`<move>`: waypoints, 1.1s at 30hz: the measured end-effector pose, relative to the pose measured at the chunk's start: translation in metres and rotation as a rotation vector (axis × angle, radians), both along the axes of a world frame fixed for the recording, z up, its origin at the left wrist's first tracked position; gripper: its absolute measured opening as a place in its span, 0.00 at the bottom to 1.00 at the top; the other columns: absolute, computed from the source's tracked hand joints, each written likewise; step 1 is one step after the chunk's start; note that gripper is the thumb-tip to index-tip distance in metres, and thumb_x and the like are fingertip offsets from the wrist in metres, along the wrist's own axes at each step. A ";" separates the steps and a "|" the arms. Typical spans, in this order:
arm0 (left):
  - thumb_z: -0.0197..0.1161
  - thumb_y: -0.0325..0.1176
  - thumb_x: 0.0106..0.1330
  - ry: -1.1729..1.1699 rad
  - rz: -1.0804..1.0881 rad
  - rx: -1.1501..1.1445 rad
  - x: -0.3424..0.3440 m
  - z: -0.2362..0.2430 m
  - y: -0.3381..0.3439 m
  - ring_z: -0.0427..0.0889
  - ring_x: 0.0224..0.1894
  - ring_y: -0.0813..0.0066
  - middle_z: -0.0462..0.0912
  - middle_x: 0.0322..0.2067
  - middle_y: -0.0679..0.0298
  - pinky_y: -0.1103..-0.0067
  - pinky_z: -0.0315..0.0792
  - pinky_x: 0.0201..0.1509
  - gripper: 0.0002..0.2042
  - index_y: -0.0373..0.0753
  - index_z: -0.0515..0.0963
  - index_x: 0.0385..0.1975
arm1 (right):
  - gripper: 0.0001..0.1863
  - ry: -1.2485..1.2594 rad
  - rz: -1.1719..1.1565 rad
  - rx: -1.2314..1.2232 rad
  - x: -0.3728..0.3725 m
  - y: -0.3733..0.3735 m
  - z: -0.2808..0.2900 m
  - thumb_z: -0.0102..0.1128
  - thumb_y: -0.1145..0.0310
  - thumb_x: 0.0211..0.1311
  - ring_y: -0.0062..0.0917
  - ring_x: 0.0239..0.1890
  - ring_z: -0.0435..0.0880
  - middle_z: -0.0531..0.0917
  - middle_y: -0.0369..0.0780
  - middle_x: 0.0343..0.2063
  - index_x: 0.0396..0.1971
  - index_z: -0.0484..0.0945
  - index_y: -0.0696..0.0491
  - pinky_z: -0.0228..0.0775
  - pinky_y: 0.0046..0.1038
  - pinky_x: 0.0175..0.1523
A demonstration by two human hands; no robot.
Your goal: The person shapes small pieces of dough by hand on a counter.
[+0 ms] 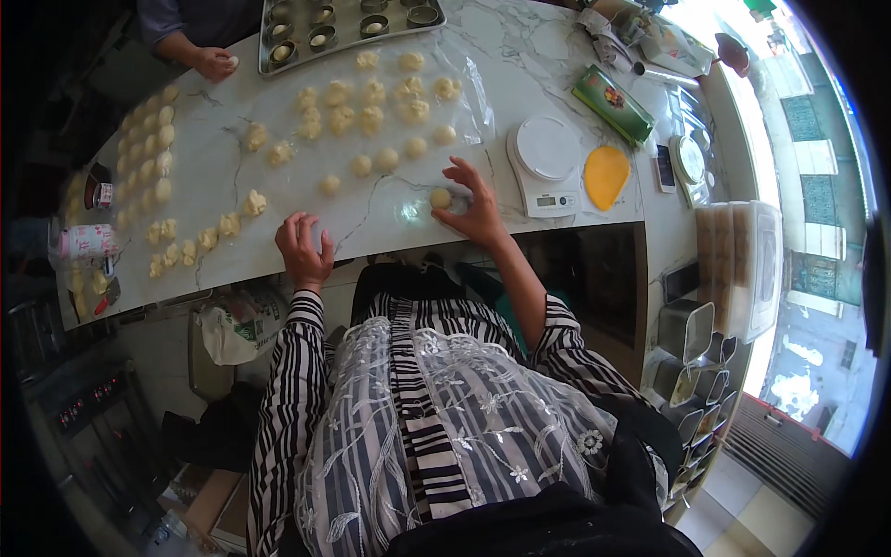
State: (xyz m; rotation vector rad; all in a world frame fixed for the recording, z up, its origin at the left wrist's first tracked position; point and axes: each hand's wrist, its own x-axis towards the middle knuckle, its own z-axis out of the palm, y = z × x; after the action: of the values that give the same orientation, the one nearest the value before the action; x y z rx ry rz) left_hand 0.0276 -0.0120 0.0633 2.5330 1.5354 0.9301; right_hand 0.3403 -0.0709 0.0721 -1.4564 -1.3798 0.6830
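Our right hand (475, 206) lies on the marble counter (520, 56) with its fingers spread, and a small round dough ball (440, 198) sits against the thumb side of the palm, touched but not pinched. Our left hand (303, 249) rests near the counter's front edge with the fingers curled loosely downward; we cannot tell whether anything is under it. Both hands are on a clear plastic sheet (469, 88) that covers the middle of the counter, and beyond them on that sheet lie loose rows of pale dough pieces (371, 116). More dough balls (153, 148) crowd the left end of the counter, beside a small pink can (88, 241). Just right of our right hand stands a white kitchen scale (546, 162), then a flat yellow disc (605, 174) and a green packet (613, 102). At the far edge sits a metal muffin tray (348, 23) with filled cups, and another person's hand (213, 63) rests on the counter beside it.
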 end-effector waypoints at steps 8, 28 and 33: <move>0.56 0.41 0.57 -0.013 0.041 -0.007 -0.004 0.000 -0.011 0.70 0.50 0.54 0.72 0.45 0.57 0.63 0.61 0.57 0.14 0.39 0.75 0.38 | 0.32 -0.010 0.071 0.093 -0.026 -0.001 -0.012 0.60 0.84 0.48 0.31 0.36 0.83 0.81 0.40 0.31 0.57 0.68 0.51 0.74 0.29 0.45; 0.57 0.40 0.57 -0.011 0.028 -0.008 0.002 0.006 -0.007 0.70 0.49 0.55 0.72 0.45 0.56 0.63 0.61 0.56 0.14 0.38 0.75 0.38 | 0.26 -0.102 -0.203 0.133 -0.020 0.020 -0.014 0.59 0.84 0.50 0.28 0.33 0.83 0.81 0.39 0.29 0.52 0.72 0.52 0.74 0.28 0.41; 0.57 0.40 0.56 -0.019 0.013 -0.012 0.004 0.005 -0.006 0.70 0.50 0.55 0.72 0.45 0.56 0.63 0.61 0.57 0.14 0.38 0.75 0.38 | 0.25 -0.034 -0.126 0.111 -0.032 0.044 -0.013 0.55 0.85 0.50 0.31 0.31 0.82 0.80 0.41 0.27 0.51 0.72 0.53 0.73 0.29 0.40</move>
State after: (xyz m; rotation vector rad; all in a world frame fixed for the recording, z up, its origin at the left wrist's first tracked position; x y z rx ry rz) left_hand 0.0320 -0.0182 0.0679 2.5021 1.5496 0.9406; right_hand 0.3082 -0.0266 0.0590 -1.4588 -1.3184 0.4963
